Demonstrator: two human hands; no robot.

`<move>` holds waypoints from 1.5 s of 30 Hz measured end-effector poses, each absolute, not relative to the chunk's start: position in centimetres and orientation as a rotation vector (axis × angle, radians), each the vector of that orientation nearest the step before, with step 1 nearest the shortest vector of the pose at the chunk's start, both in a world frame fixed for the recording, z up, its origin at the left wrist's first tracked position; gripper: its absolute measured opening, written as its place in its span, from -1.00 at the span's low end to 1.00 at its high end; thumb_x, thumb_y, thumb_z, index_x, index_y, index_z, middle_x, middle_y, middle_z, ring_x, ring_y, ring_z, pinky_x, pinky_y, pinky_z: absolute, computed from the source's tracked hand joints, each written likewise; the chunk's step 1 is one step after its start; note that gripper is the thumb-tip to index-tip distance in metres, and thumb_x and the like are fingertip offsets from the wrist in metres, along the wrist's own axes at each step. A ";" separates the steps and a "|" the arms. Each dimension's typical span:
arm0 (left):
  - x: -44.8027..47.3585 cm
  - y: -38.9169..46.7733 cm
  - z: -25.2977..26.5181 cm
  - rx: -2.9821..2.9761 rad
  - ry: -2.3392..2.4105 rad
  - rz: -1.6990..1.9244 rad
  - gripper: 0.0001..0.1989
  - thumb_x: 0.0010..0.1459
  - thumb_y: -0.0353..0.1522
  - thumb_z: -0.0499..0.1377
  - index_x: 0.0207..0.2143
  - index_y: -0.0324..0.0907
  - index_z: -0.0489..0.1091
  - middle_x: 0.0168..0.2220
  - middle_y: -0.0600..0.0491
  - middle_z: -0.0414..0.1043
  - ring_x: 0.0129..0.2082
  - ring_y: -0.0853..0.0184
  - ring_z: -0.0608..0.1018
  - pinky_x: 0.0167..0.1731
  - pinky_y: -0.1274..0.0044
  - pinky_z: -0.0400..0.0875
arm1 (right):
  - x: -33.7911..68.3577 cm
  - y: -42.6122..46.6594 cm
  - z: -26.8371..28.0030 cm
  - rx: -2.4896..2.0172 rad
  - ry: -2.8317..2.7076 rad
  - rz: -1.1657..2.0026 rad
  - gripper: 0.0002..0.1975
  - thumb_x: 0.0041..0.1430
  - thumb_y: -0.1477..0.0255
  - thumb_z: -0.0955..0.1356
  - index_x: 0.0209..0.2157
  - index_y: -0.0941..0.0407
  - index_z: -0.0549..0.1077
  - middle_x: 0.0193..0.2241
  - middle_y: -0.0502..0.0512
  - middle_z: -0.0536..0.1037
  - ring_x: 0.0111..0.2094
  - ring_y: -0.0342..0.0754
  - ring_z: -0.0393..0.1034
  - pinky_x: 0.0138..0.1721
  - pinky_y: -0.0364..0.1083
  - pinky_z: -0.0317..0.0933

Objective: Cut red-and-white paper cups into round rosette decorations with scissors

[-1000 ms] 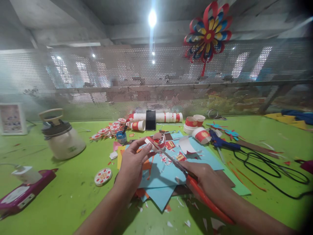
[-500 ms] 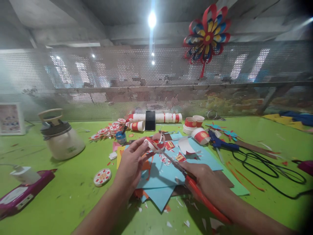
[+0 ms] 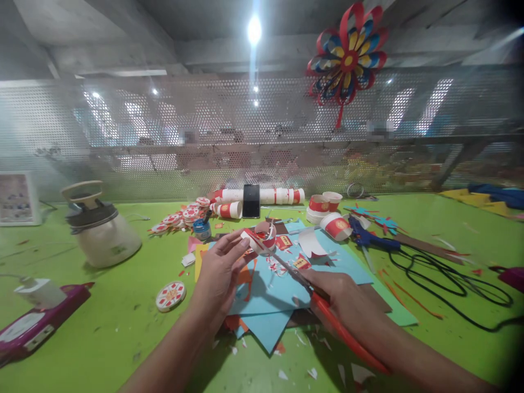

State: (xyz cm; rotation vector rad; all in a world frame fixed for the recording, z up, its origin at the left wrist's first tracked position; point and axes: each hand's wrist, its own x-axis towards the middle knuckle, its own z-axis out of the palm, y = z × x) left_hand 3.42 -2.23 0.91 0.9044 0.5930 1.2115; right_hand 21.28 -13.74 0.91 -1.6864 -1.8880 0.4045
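Observation:
My left hand (image 3: 223, 267) pinches a cut red-and-white paper cup (image 3: 254, 243) between thumb and fingers, above the blue paper. A curled strip stands up from the cup's far side. In my right hand (image 3: 338, 292) are red-handled scissors (image 3: 341, 333), their blades pointing up and left to the cup's edge. Whether the blades are parted is too small to tell. Beneath both hands lie sheets of blue paper (image 3: 268, 297) with red and white scraps on them. A round disc (image 3: 171, 296) with red patches lies left of my left forearm.
Behind stand a phone (image 3: 251, 201), a row of stacked paper cups (image 3: 282, 196) and a blue jar (image 3: 201, 229). At right are a glue gun (image 3: 374, 240) and looped black cable (image 3: 438, 278); at left, a lidded pot (image 3: 102, 234) and purple power strip (image 3: 45, 319).
The view has shifted very slightly. Both hands, the cup and the scissors keep almost the same place.

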 end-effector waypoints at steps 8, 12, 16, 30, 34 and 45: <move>3.5 -2.0 0.7 0.877 0.594 1.205 -0.70 -0.14 -0.40 0.40 -0.28 -0.23 0.49 -0.30 -0.01 0.55 -0.33 0.31 0.59 -0.20 0.42 0.48 | 21.3 -13.6 0.3 -1.706 -1.890 0.416 -0.81 0.17 0.53 0.23 -0.34 0.12 0.48 -0.41 0.09 0.59 -0.37 0.02 0.42 -0.30 -0.04 0.24; 3.5 -2.1 0.8 0.909 0.621 1.211 -0.69 -0.14 -0.41 0.40 -0.28 -0.26 0.49 -0.29 -0.03 0.55 -0.35 0.31 0.60 -0.24 0.45 0.48 | 21.2 -13.6 0.6 -1.689 -1.885 0.453 -0.80 0.18 0.54 0.23 -0.33 0.11 0.49 -0.36 0.07 0.59 -0.33 0.03 0.45 -0.27 -0.05 0.24; 3.6 -2.2 0.8 0.939 0.620 1.204 -0.68 -0.14 -0.40 0.40 -0.27 -0.28 0.50 -0.28 -0.07 0.56 -0.34 0.27 0.60 -0.21 0.42 0.48 | 21.2 -13.7 1.0 -1.748 -1.882 0.412 -0.81 0.18 0.51 0.24 -0.34 0.12 0.50 -0.36 0.09 0.60 -0.33 0.04 0.47 -0.30 -0.05 0.25; 3.6 -2.4 0.7 0.909 0.570 1.197 -0.78 -0.09 -0.39 0.38 -0.34 -0.24 0.49 -0.30 -0.01 0.54 -0.33 0.33 0.58 -0.20 0.44 0.49 | 20.9 -13.7 1.0 -1.799 -1.869 0.386 -0.75 0.13 0.56 0.23 -0.28 0.12 0.53 -0.36 0.12 0.62 -0.35 0.06 0.48 -0.33 -0.05 0.25; 3.4 -2.0 0.7 0.886 0.585 1.211 -0.78 -0.07 -0.38 0.37 -0.33 -0.25 0.48 -0.30 -0.02 0.54 -0.32 0.32 0.58 -0.22 0.44 0.49 | 20.9 -13.8 1.0 -1.748 -1.881 0.375 -0.80 0.14 0.53 0.25 -0.35 0.11 0.52 -0.42 0.09 0.61 -0.38 0.04 0.46 -0.34 -0.06 0.25; 3.6 -2.1 0.8 0.905 0.633 1.225 -0.70 -0.15 -0.41 0.41 -0.32 -0.29 0.46 -0.29 -0.03 0.52 -0.34 0.33 0.57 -0.20 0.44 0.48 | 21.4 -13.3 0.5 -1.668 -1.865 0.429 -0.80 0.19 0.49 0.26 -0.30 0.09 0.53 -0.33 0.07 0.62 -0.28 0.03 0.49 -0.26 -0.07 0.25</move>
